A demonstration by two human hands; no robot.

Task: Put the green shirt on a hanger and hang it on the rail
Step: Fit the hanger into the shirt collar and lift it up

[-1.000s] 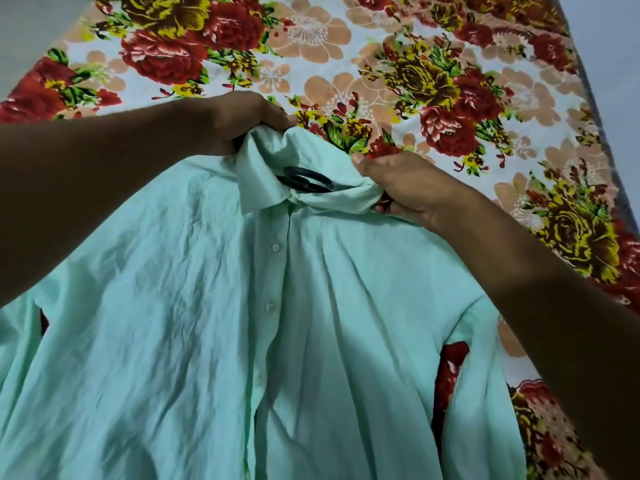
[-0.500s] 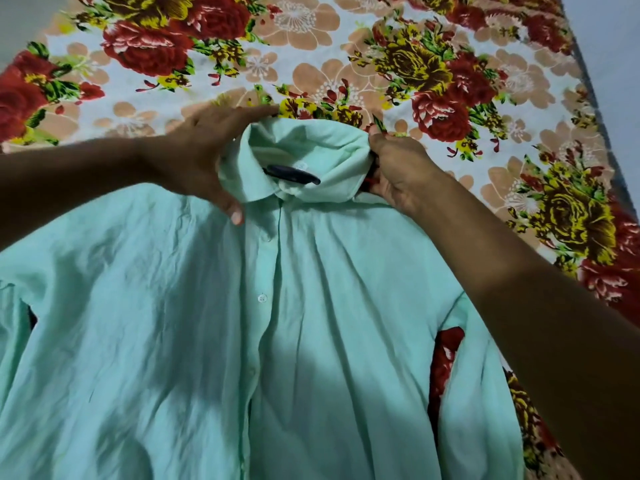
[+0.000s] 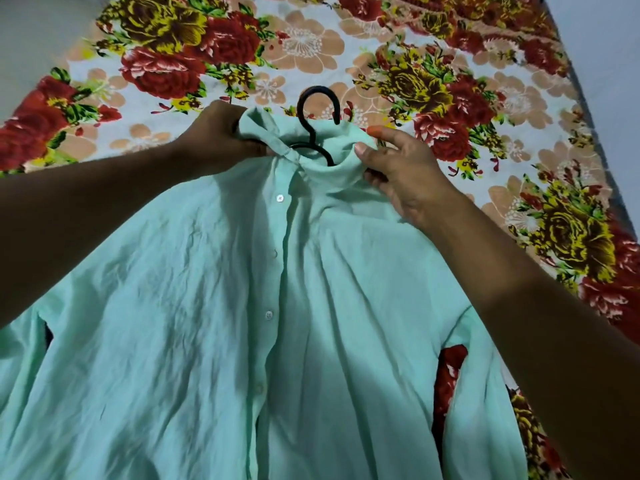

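Covering most of the view, the floral bedsheet [image 3: 311,46] lies under the green shirt [image 3: 242,323], which is spread front-up on it with its long axis running from the collar [image 3: 332,168], far from the person, down to the hem nearest the camera. The button placket follows that same line. Smaller, the left hand [image 3: 214,133] grips the left side of the collar, fingers curled into the cloth; the right hand [image 3: 408,174] pinches the right side of the collar with thumb and fingers, its index finger held out. Smallest, the black hanger [image 3: 313,133] shows its hook above the neck opening, the hook's open end curling right. To finish this step well, I judge both shoulders should be seated evenly on the hanger's arms before lifting by the hook, so the shirt will not slide off; no rail is in view
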